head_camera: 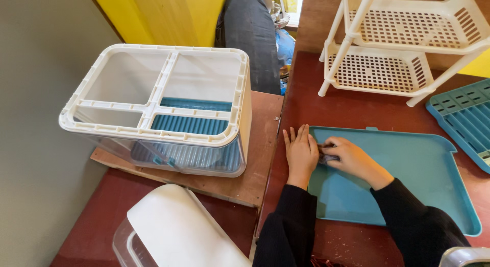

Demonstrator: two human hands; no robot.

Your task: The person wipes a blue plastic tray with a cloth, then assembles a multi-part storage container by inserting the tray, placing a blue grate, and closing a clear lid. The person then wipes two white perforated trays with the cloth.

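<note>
Left hand (301, 153) flat, fingers spread, steadying the tray (408, 165) edge on the tabletop (357, 111) | right hand (349, 157) pinching a small dark piece (325, 158) | we keep the tray pinned, press evenly.

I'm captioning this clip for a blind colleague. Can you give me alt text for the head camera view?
Seen from above, a person's left hand lies flat on the edge of a teal tray on a dark red table, while the right hand presses a small dark object onto it. A white divided bin stands left, a white slotted rack behind.
</note>
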